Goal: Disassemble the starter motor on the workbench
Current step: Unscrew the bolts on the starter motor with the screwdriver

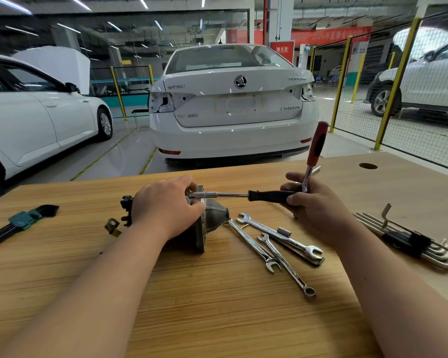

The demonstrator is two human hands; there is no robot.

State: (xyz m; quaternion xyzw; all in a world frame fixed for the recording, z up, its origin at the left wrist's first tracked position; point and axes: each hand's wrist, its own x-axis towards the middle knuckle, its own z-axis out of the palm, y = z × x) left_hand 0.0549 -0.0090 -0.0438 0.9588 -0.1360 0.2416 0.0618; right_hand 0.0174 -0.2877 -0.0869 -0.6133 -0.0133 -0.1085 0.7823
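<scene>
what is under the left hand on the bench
The starter motor: its grey nose cone and flange show right of the left hand, a black connector left of it. The hand covers the body between and the tip of the socket driver.

Starter motor (215,217) sits on the workbench (217,306), mid-bench, toward the far edge. Left hand (166,205) lies on top of it, fingers curled over.

Socket driver (243,194) runs level from the motor's top out to the right, its handle in the right hand (313,205). A ratchet (314,153) tilts up and away from that same hand.

- Just right of the motor: spanners (286,264) fanned on the bench, a small socket (283,231) among them.
- Far right: hex key set (409,239).
- Behind and right: a hole (368,166) in the bench.
- At the motor's left end: connector block (126,202).
- Just left of that: bracket (112,226).
- Far left: second hex key set (21,223).
- Behind the motor, beyond the bench: car (230,104).
</scene>
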